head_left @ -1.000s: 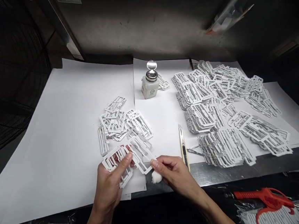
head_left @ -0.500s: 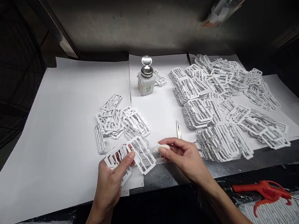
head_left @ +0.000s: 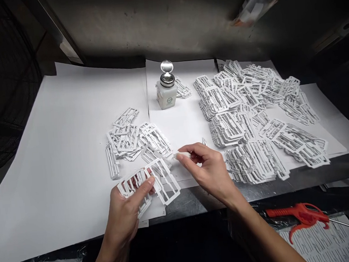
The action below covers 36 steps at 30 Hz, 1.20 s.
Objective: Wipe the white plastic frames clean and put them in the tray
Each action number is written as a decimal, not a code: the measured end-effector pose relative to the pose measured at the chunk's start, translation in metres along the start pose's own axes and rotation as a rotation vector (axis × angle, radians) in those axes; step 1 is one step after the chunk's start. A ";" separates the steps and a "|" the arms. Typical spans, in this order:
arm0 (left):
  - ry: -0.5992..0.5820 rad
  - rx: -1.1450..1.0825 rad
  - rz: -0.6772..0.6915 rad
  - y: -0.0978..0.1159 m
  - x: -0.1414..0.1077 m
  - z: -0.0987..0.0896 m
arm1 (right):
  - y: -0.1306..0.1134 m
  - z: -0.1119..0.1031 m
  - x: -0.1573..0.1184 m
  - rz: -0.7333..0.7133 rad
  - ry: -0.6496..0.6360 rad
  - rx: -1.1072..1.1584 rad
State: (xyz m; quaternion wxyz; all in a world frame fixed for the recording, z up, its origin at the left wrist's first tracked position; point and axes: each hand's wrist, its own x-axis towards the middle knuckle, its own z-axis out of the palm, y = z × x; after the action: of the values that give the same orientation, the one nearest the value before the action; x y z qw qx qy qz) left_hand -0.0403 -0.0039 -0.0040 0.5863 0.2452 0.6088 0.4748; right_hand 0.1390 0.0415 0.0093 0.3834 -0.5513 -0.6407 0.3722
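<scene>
Several white slotted frames [head_left: 163, 181] are held in my left hand [head_left: 128, 204], the thumb pressed on them and one frame fanned out to the right. My right hand [head_left: 208, 168] pinches a small white wad [head_left: 184, 154] between thumb and fingers, just above and right of that fanned frame. Beyond my left hand lies a loose heap of similar frames [head_left: 129, 137] on white paper. The metal tip of a knife [head_left: 204, 141] shows behind my right hand, which hides the rest of it.
A pump bottle [head_left: 167, 95] with its metal lid raised stands at the back centre, a few frames beside it. Large stacks of frames [head_left: 247, 161] cover the right side. A red air gun [head_left: 306, 216] lies below the metal table edge [head_left: 193, 202].
My right hand has moved up and slightly left with the white wad, now covering most of the knife. My left hand keeps its hold on the frames. The whole view has shifted a little.
</scene>
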 end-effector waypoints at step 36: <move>0.017 -0.181 0.006 0.001 0.001 0.023 | -0.031 0.010 -0.046 -0.272 -0.351 -0.629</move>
State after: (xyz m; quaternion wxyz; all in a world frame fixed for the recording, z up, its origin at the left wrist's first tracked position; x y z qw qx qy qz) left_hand -0.0187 0.0038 -0.0003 0.5992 0.1891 0.5677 0.5319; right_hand 0.1216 -0.0081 0.0297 0.1258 -0.4802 -0.8467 0.1918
